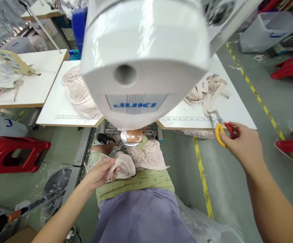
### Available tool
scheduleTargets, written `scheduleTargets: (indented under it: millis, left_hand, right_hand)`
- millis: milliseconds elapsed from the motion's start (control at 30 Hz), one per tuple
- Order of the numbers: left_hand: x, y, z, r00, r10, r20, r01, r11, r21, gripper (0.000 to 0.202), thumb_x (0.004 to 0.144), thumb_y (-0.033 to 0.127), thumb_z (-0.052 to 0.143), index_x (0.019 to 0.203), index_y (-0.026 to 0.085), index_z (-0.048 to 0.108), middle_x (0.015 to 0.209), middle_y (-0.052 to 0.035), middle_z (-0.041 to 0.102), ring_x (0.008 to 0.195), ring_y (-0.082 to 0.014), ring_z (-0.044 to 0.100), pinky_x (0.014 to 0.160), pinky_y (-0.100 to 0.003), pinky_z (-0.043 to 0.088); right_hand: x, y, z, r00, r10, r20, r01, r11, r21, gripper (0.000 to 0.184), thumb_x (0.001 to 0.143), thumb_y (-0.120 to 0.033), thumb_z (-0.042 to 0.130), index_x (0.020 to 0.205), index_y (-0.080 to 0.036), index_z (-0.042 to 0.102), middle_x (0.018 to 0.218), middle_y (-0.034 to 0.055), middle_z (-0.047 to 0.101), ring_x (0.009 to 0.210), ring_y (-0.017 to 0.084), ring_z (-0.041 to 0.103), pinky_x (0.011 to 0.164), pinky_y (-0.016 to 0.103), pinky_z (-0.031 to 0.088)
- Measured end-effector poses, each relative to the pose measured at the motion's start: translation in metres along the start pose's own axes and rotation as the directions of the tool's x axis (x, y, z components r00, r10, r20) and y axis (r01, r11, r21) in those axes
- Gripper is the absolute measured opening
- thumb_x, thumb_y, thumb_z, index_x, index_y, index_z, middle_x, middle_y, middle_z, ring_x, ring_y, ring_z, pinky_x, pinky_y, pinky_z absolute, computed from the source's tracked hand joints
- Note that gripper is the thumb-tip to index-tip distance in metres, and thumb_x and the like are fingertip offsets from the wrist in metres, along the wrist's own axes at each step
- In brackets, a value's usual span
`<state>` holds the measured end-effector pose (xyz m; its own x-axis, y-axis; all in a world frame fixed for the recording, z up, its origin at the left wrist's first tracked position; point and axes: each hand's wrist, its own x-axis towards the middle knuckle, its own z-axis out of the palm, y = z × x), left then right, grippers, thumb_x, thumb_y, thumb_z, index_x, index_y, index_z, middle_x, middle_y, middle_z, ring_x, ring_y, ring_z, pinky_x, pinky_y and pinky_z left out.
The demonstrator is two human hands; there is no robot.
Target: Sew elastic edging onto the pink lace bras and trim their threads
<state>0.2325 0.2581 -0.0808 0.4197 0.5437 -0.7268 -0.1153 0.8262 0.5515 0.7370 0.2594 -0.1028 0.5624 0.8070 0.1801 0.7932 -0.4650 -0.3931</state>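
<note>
A beige lace bra (151, 155) lies across my lap, over green cloth. Its left cup is pinched in my left hand (102, 173), whose fingers are closed on the edge of the fabric. Out to the right, my right hand (245, 145) grips scissors (221, 133) with one yellow and one red handle loop. The scissor blades point away from me over the table's front edge, close to a heap of beige strips (207, 91). Directly ahead, a white JUKI sewing machine (146, 74) fills the upper middle and hides part of the table behind it.
A pile of beige lace pieces (76, 91) rests on the white table (60, 116) left of the machine. Red stools (17, 153) stand at both sides. A clear plastic bin (265, 32) is at the back right. Yellow tape (202, 179) marks the floor.
</note>
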Motion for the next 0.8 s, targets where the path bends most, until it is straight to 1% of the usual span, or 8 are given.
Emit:
scheduleTargets:
  millis: [100, 167, 267, 333, 400, 567, 667, 800]
  left_hand:
    - [-0.007, 0.016, -0.017, 1.000, -0.001, 0.024, -0.009, 0.918, 0.397, 0.030, 0.079, 0.043, 0.075, 0.085, 0.017, 0.063, 0.076, -0.0034, 0.064, 0.052, -0.0091, 0.048, 0.051, -0.021, 0.036]
    - [-0.015, 0.027, -0.029, 0.974, 0.224, -0.040, -0.117, 0.642, 0.757, 0.022, 0.081, 0.040, 0.069, 0.088, 0.019, 0.066, 0.074, -0.0035, 0.064, 0.060, -0.0152, 0.053, 0.056, -0.024, 0.038]
    - [-0.029, 0.042, -0.041, 0.761, 0.649, -0.024, -0.074, 0.123, 0.990, 0.019, 0.087, 0.037, 0.058, 0.093, 0.022, 0.068, 0.076, -0.0046, 0.067, 0.068, -0.0217, 0.058, 0.060, -0.027, 0.037]
    - [-0.038, 0.046, -0.038, 0.635, 0.772, -0.020, -0.015, 0.039, 0.999, 0.021, 0.088, 0.039, 0.056, 0.096, 0.023, 0.067, 0.075, -0.0039, 0.068, 0.065, -0.0216, 0.059, 0.059, -0.027, 0.037]
    - [-0.042, 0.047, -0.025, 0.608, 0.788, -0.094, -0.054, 0.159, 0.986, 0.023, 0.086, 0.044, 0.061, 0.094, 0.023, 0.068, 0.073, -0.0031, 0.069, 0.062, -0.0205, 0.060, 0.057, -0.026, 0.039]
    - [-0.032, 0.035, 0.015, 0.789, 0.576, -0.212, -0.346, 0.704, 0.620, 0.031, 0.078, 0.045, 0.076, 0.095, 0.019, 0.069, 0.086, -0.0077, 0.076, 0.081, -0.0232, 0.071, 0.067, -0.028, 0.053]
    - [-0.029, 0.025, 0.021, 0.830, 0.522, -0.196, -0.407, 0.807, 0.428, 0.029, 0.078, 0.040, 0.079, 0.093, 0.017, 0.070, 0.084, -0.0079, 0.076, 0.080, -0.0216, 0.073, 0.070, -0.029, 0.055]
    - [-0.031, 0.015, 0.019, 0.850, 0.480, -0.217, -0.419, 0.865, 0.276, 0.029, 0.077, 0.038, 0.081, 0.090, 0.016, 0.068, 0.079, -0.0054, 0.074, 0.077, -0.0188, 0.073, 0.065, -0.024, 0.055]
  right_hand:
    - [0.050, -0.002, -0.017, 0.995, 0.057, 0.077, -0.049, 0.994, -0.101, 0.050, 0.084, -0.036, 0.065, 0.125, -0.007, 0.066, 0.106, 0.0237, 0.067, 0.097, 0.028, 0.056, 0.074, 0.040, 0.037]
    - [0.061, -0.012, -0.023, 0.995, 0.038, 0.088, -0.032, 0.997, -0.063, 0.048, 0.086, -0.033, 0.062, 0.124, -0.005, 0.066, 0.121, 0.0282, 0.060, 0.114, 0.032, 0.051, 0.082, 0.043, 0.035]
    - [0.028, -0.044, -0.008, 0.999, 0.034, -0.002, -0.031, 0.926, 0.376, 0.044, 0.084, -0.033, 0.065, 0.120, -0.009, 0.063, 0.138, 0.0258, 0.048, 0.134, 0.034, 0.033, 0.098, 0.045, 0.031]
    - [-0.018, -0.080, 0.024, 0.981, 0.034, 0.188, -0.156, 0.715, 0.682, 0.035, 0.086, -0.044, 0.062, 0.105, -0.015, 0.064, 0.118, 0.0197, 0.059, 0.120, 0.032, 0.047, 0.095, 0.045, 0.039]
    - [-0.061, -0.122, 0.069, 0.923, -0.104, 0.369, -0.234, 0.610, 0.757, 0.037, 0.087, -0.054, 0.059, 0.086, -0.018, 0.067, 0.090, 0.0131, 0.067, 0.093, 0.028, 0.063, 0.079, 0.040, 0.051]
    - [-0.068, -0.199, 0.165, 0.867, -0.178, 0.465, -0.393, 0.328, 0.859, 0.048, 0.095, -0.057, 0.038, 0.075, -0.019, 0.059, 0.078, 0.0108, 0.068, 0.079, 0.024, 0.068, 0.069, 0.039, 0.057]
    - [-0.037, -0.179, 0.179, 0.904, -0.092, 0.418, -0.383, 0.261, 0.886, 0.041, 0.097, -0.050, 0.037, 0.074, -0.022, 0.056, 0.071, 0.0049, 0.063, 0.075, 0.020, 0.065, 0.067, 0.036, 0.056]
    - [-0.044, -0.094, 0.157, 0.939, -0.044, 0.341, -0.303, 0.366, 0.880, 0.038, 0.097, -0.051, 0.048, 0.079, -0.019, 0.058, 0.066, -0.0002, 0.057, 0.056, 0.014, 0.055, 0.053, 0.029, 0.049]
